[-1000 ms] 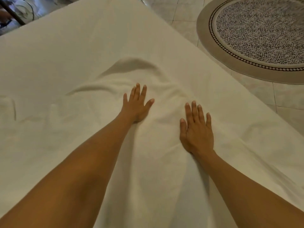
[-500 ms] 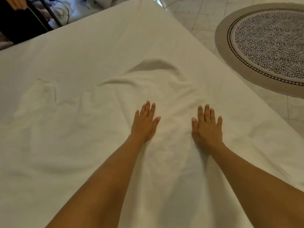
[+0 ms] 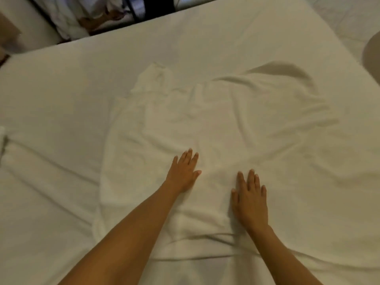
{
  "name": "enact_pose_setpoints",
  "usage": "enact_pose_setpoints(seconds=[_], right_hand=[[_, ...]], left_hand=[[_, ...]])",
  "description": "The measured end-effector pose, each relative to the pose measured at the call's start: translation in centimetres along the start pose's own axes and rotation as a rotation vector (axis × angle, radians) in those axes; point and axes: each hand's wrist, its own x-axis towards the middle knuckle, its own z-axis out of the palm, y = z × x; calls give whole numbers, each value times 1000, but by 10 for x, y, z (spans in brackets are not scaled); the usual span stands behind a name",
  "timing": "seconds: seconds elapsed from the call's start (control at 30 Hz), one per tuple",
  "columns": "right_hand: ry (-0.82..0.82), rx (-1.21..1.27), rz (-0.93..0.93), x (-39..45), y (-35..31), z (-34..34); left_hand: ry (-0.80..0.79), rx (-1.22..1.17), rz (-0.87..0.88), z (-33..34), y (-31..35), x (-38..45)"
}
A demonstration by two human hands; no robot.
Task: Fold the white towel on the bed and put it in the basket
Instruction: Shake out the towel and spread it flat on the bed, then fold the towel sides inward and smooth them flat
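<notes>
- The white towel (image 3: 216,128) lies spread out and wrinkly in the middle of the bed (image 3: 61,99), reaching its near edge.
- The left hand (image 3: 183,171) lies flat on the towel, fingers straight.
- The right hand (image 3: 250,198) lies flat on it too, beside the left, fingers straight.

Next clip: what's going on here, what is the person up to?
A person is working on a white towel spread over a bed. The left hand and right hand both lie flat on it, fingers straight, pressing near its close end. The towel is rumpled and not yet folded. No basket is in view.
</notes>
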Motion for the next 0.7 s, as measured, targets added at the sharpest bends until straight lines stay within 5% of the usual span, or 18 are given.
enact_pose_setpoints(seconds=[0.3,0.53,0.7], right_hand=[[-58,-33,-91,-57,-112,83],[-85,-49,-52,-104,-221,142],[-92,-60,-186,-142,-296,189]], left_hand=[[39,134,-29,43,-166,-92],[33,3,-59,66,-261,-150],[-43,-30,80,100,-307,-186]])
